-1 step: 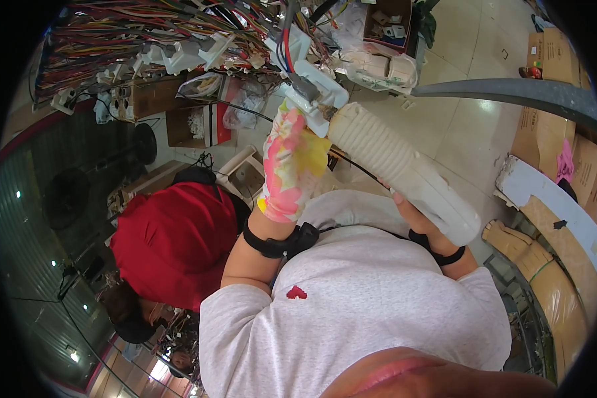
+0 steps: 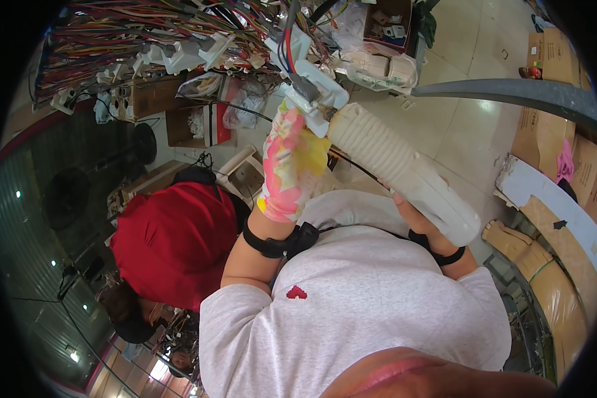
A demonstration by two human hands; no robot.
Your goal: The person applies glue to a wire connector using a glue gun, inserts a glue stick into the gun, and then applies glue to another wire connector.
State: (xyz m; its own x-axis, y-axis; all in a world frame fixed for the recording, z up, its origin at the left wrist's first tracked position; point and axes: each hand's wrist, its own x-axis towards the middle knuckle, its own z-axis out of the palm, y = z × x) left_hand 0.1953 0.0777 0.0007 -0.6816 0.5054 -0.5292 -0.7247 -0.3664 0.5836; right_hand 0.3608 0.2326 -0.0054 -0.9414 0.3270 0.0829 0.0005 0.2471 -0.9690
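Observation:
My left hand [image 2: 287,159] wears a glove patterned in pink, yellow and white. It is raised against a white plastic piece [image 2: 312,89] hanging from red, blue and grey wires. That piece hides its fingertips. My right hand [image 2: 411,209] is wrapped round a long off-white tool [image 2: 404,169] from below, with its fingers partly hidden. One half of the tool is ribbed like a hose, and its brownish narrow end comes close to the white piece and my glove. Behind the tool, a thin dark cable or rod [image 2: 358,166] runs slantwise.
Bundles of coloured wires [image 2: 146,33] with white clips [image 2: 182,56] stretch across the upper left. A person in red [image 2: 172,239] is close at my left. A curved grey bar [image 2: 511,93] crosses the upper right. Cardboard boxes [image 2: 557,56] stand at the right.

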